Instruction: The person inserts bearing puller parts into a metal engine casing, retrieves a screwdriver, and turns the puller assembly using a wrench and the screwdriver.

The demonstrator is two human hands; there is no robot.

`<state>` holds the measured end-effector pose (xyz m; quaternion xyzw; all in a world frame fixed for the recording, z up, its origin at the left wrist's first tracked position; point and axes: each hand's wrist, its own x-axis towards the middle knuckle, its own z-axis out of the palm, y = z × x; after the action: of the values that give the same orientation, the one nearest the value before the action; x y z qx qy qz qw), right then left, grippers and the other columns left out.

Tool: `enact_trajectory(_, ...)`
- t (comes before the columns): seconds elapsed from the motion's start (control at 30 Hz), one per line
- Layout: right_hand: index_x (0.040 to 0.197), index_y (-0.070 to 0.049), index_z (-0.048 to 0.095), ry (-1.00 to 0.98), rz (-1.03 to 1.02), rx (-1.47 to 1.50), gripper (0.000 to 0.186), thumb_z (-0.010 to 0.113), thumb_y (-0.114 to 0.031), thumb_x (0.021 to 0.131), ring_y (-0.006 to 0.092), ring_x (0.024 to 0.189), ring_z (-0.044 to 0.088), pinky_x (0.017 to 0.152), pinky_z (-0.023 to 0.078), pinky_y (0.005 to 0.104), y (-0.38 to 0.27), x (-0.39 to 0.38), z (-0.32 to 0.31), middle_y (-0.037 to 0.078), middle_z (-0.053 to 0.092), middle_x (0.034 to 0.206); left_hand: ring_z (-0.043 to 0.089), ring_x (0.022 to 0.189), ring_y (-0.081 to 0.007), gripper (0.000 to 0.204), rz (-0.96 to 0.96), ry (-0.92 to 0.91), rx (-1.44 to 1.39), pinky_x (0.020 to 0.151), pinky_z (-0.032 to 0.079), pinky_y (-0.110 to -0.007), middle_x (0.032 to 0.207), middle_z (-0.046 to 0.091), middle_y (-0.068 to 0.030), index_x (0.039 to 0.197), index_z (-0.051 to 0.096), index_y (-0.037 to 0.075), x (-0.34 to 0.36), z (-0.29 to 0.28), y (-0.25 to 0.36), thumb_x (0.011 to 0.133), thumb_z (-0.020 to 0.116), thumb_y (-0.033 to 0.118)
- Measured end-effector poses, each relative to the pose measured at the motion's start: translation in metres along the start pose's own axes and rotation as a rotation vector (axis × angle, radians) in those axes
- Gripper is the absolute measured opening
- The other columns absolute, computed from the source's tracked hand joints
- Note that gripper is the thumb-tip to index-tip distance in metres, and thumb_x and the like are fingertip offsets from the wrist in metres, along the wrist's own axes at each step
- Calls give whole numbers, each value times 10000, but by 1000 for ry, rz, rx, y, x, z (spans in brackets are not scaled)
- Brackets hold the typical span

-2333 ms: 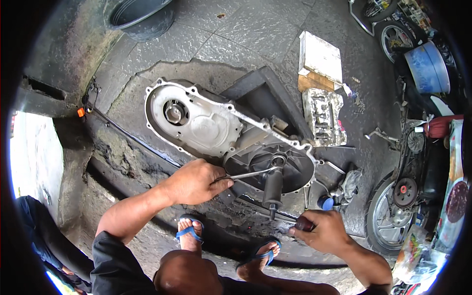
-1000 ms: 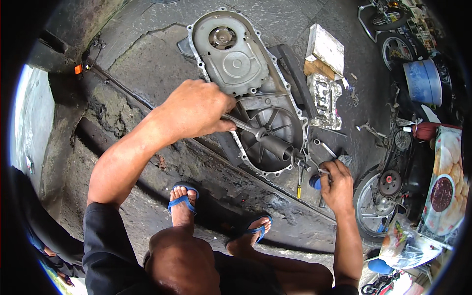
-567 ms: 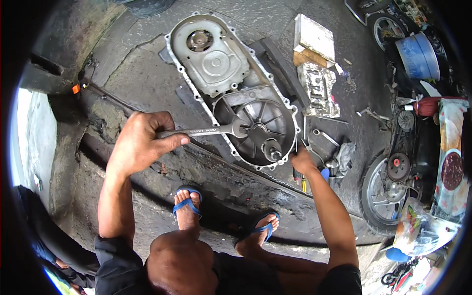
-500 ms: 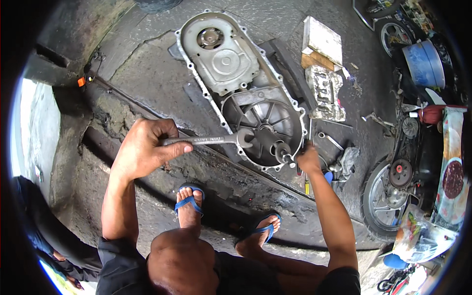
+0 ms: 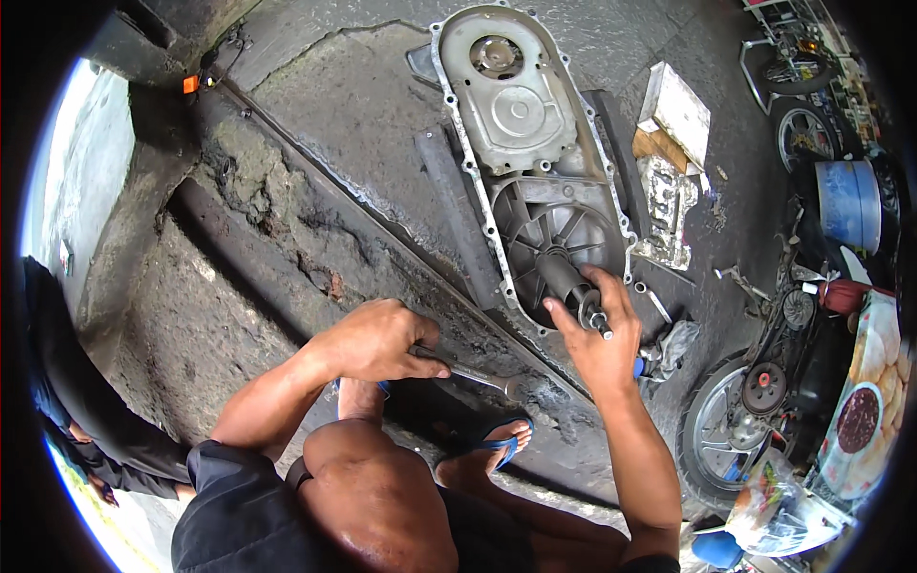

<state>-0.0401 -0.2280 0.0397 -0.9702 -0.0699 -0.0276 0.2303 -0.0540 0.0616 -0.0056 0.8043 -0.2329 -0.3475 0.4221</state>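
Observation:
My left hand is closed round the handle of a steel open-end wrench, whose jaw points right, above the gap near my feet. My right hand has its thumb and fingers around the outer end of a metal cylinder with a threaded bolt. That cylinder stands up from the ribbed round hub in the lower end of a long aluminium engine cover. The palm hides part of the cover's lower right rim. In the cover's upper end sits a bearing in a round opening.
Dark bars lie beneath the cover. Right of it are a dirty white box, a cast metal part and a socket tool. A motorcycle wheel and a blue bucket stand further right. Another person's dark-clothed leg is at left.
The wrench has come down from over the cover toward my knees in my left hand. My right hand has moved from beside the rim onto the metal cylinder. The view has shifted.

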Motion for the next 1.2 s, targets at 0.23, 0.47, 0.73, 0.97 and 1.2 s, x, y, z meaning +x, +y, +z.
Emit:
enact_trajectory(0.23,1112,3,656,15,36,34,388,821,-89,773,310,848,692,741,559,379,-8,3,-11,169,665,1023,652,780,-449,412,-23,-29,-56,706,507,-516,724,660,-225,845,713,34,2,9,-11,805,775,440)
enact_trajectory(0.47,1089,-3,669,-5,133,7,362,806,-49,757,294,871,687,767,546,378,-20,12,-27,159,659,1014,662,785,-437,415,-22,-52,-40,699,512,-505,733,666,-217,842,705,28,11,27,-15,814,773,436)
enact_trajectory(0.73,1101,-2,675,-19,62,-14,335,789,-52,791,302,866,688,767,546,382,-27,13,-22,163,664,1013,656,837,-474,468,-28,-80,-99,767,512,-536,764,670,-246,863,686,-11,36,63,-22,851,737,453)
enact_trajectory(0.97,1045,17,693,3,136,78,234,789,-64,848,271,825,671,748,533,358,-22,8,-20,144,665,940,660,847,-472,463,-40,-97,-93,774,518,-532,787,683,-244,870,684,-10,38,73,-27,857,733,450)
enact_trajectory(1.2,1014,37,687,4,100,57,209,782,-62,856,257,799,664,726,519,358,-23,11,-18,142,665,900,667,874,-469,459,-50,-93,-112,804,524,-529,822,697,-247,954,700,1,36,72,-36,868,720,452)
